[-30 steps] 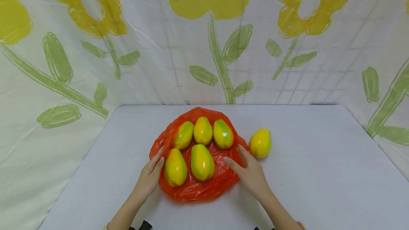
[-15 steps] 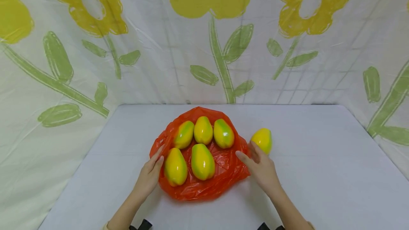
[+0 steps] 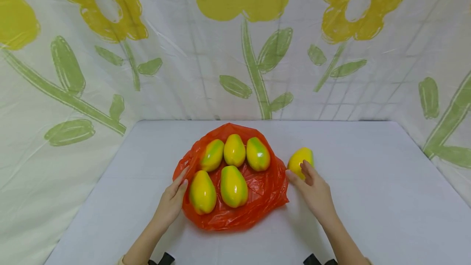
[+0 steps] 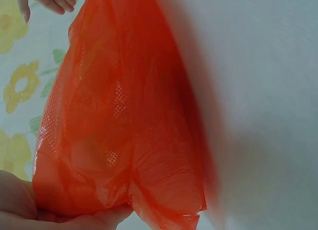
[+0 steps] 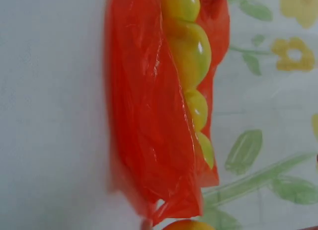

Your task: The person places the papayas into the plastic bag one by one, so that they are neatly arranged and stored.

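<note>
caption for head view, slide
Right hand touches a lone mango; left hand rests at the orange bag holding five.

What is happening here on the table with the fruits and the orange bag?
A person works at a white table. Five yellow-green fruits lie on an orange plastic bag. The left hand touches the bag's left edge beside one fruit. The right hand, fingers straight, reaches a sixth fruit lying on the table just right of the bag.

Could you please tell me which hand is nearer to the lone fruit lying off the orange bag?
The right hand reaches it, fingers at the fruit. The left hand rests at the orange bag's opposite edge.
</note>
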`<action>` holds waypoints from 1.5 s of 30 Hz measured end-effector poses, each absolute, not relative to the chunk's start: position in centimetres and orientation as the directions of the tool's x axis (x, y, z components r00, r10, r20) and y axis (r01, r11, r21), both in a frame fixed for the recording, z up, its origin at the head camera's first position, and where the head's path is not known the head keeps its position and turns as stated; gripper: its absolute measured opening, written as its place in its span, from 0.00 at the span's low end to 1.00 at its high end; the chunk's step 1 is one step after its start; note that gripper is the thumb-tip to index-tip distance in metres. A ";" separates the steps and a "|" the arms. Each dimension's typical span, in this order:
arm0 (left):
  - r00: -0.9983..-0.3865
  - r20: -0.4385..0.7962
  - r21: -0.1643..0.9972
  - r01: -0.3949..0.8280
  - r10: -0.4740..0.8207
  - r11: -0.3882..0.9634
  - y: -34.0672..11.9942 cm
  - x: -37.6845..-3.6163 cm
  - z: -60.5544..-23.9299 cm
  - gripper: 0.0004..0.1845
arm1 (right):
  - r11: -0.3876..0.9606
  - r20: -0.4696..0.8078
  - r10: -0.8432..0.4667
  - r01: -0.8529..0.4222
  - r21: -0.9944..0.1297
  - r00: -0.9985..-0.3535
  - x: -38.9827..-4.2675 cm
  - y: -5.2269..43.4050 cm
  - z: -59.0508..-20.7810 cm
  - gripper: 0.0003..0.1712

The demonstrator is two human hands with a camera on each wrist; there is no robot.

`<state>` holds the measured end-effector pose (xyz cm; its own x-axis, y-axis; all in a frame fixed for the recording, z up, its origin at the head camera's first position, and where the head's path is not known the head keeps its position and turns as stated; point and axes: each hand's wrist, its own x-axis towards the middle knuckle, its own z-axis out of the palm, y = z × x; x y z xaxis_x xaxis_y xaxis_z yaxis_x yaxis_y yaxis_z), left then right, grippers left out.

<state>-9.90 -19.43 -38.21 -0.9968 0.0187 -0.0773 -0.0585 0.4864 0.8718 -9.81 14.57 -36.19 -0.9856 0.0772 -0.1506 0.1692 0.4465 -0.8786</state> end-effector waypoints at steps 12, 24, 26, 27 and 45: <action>-0.998 -0.052 0.873 -0.030 0.032 0.487 -19.6 -9.9 -38.4 0.26 | 0.453 -0.166 0.147 0.216 -0.865 -0.975 -10.8 16.4 -36.2 0.51; -0.997 -0.077 0.882 -0.056 0.025 0.468 -19.5 -9.8 -38.4 0.26 | 0.440 -0.203 0.194 0.270 -0.856 -0.960 -12.6 17.7 -36.8 0.54; -0.997 -0.076 0.883 -0.056 0.025 0.467 -19.5 -9.8 -38.3 0.26 | 0.437 -0.214 0.198 0.281 -0.855 -0.957 -12.8 17.7 -36.9 0.55; -0.997 -0.077 0.883 -0.056 0.024 0.465 -19.5 -9.8 -38.3 0.26 | 0.431 -0.219 0.203 0.288 -0.855 -0.954 -13.0 17.7 -37.0 0.55; -0.999 -0.041 0.866 -0.027 0.017 0.499 -19.8 -10.0 -38.3 0.26 | 0.394 -0.305 0.229 0.374 -0.840 -0.925 -16.4 16.7 -39.1 0.56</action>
<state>-9.96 -19.82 -38.28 -0.9990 0.0167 -0.0410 -0.0273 0.4985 0.8665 -16.35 16.74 -39.09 -0.9246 0.2289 -0.3047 0.3741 0.3937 -0.8397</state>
